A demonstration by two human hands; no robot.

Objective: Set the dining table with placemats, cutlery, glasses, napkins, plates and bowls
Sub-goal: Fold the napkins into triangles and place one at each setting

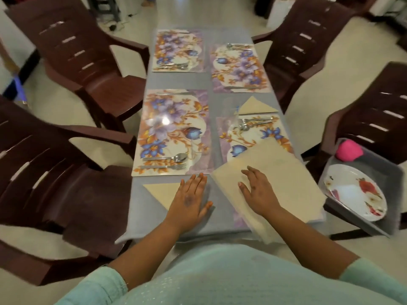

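While both hands lie flat at the near end, the scene reads, from biggest thing down:

Table (pixel 211 89): four flowered placemats with cutlery on them; no glasses, plates or bowls on it yet.

Unfolded napkin (pixel 275 181): tilted across the near-right placemat (pixel 253 137), directly under the right hand, long edge running from near-left to far-right.

Folded napkin (pixel 161 191): a triangle just left of the left hand, its edge beneath the palm.

Right hand (pixel 256 191): fingers spread and straight, pressing the unfolded napkin; likely the hand to fold it.

Left hand (pixel 190 199): flat, fingers straight, gripping nothing.
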